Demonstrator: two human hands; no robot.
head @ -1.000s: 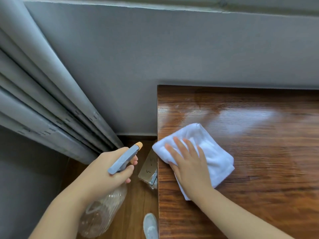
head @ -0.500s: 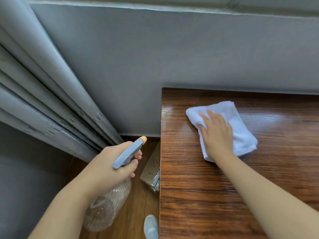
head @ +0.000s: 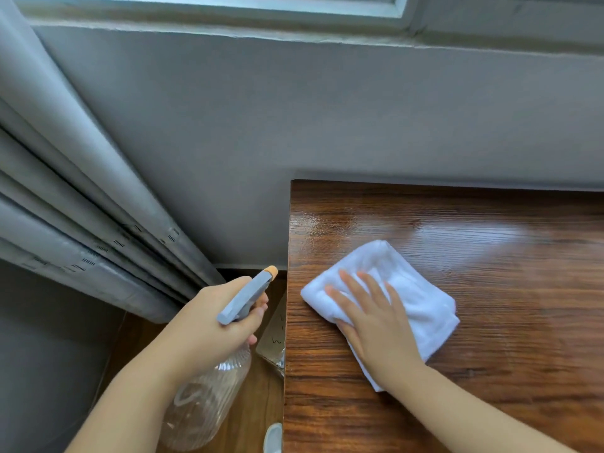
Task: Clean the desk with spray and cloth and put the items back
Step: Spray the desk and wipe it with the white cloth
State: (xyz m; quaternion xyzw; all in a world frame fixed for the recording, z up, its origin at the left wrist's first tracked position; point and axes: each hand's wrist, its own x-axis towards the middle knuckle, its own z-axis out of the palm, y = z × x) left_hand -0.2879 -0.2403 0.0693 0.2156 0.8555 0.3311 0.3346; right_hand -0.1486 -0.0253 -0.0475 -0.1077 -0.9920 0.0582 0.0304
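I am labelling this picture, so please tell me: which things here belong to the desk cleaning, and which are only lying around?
Part of the job:
- white cloth, pressed flat by the right hand
- spray bottle, held by the left hand
- wooden desk

Just around:
- grey curtain
- clear packet on the floor beside the desk
- shoe tip

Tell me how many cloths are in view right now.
1. The white cloth lies on the desk near its left edge, under the flat right hand. No other cloth shows.
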